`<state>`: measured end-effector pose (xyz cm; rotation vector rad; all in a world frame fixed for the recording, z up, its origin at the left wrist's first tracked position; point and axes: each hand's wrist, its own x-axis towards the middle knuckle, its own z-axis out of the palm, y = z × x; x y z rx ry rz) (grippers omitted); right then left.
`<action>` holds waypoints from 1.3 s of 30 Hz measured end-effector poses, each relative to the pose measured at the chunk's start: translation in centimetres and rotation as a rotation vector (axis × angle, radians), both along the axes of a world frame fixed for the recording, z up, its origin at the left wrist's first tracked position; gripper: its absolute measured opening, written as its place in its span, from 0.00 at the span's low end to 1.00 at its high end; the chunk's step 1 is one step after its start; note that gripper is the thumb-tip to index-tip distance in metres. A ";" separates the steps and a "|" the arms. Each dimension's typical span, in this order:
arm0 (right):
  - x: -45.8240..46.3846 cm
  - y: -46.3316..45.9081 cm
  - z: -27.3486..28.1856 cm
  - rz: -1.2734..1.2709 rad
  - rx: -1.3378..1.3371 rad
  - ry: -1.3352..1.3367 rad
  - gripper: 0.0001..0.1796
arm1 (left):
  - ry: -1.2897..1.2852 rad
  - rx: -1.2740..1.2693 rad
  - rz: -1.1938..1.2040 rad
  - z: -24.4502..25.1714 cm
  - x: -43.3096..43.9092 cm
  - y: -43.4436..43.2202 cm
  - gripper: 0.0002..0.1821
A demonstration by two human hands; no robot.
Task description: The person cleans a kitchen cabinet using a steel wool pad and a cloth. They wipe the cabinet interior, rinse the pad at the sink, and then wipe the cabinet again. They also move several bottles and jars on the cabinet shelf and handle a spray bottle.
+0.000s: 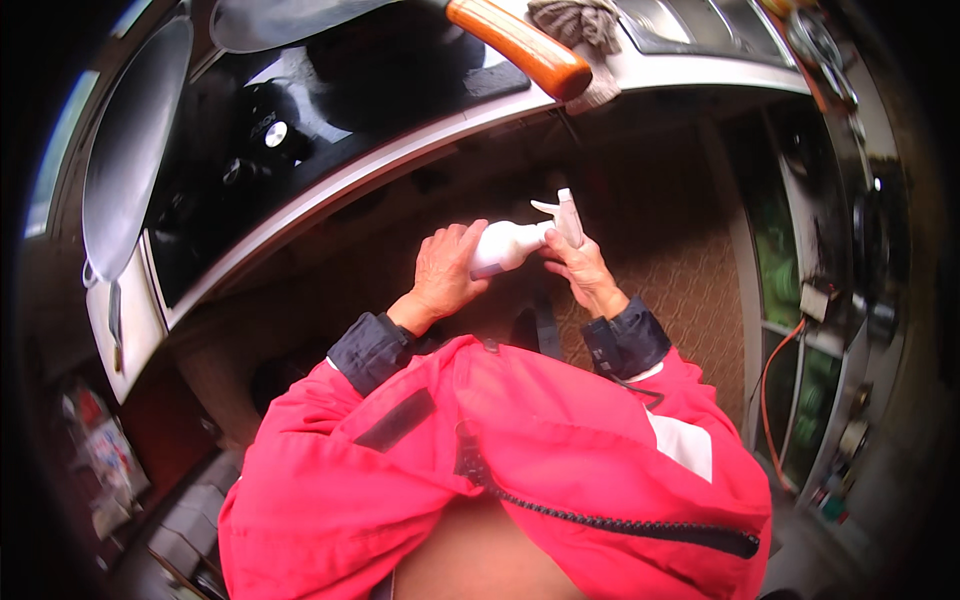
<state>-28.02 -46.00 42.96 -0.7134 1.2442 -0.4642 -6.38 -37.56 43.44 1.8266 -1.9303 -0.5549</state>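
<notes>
A white plastic spray bottle (504, 246) lies tilted sideways between my hands, in front of the counter's edge. My left hand (448, 262) is wrapped around the base end of its body. At the other end, the fingers of my right hand (581, 270) are at the neck, just under the white trigger spray head (568, 216). The spray head points up and away from me. Part of the bottle's lower body is hidden by my left hand, and a bluish label patch shows near its base.
A black glass cooktop (315, 142) is built into the white counter (697, 71). A wooden pan handle (525, 49) juts past the front edge beside a grey cloth (577, 22). A metal wok (135, 150) stands at the left. At right is a glass-fronted cabinet (795, 322) with an orange cord (766, 397).
</notes>
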 end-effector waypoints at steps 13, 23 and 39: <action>-4.7 7.2 -6.7 -0.397 -0.347 -0.344 0.18 | 0.762 0.895 -0.392 -5.6 -3.7 -1.5 0.44; -9.3 3.7 -17.0 -0.354 -0.594 -0.009 0.19 | 0.717 0.881 -0.189 -16.3 -10.8 -3.2 0.48; -6.9 -3.8 -28.8 -0.613 -0.647 -0.429 0.28 | 0.788 0.856 -0.108 -31.7 -5.2 -7.6 0.45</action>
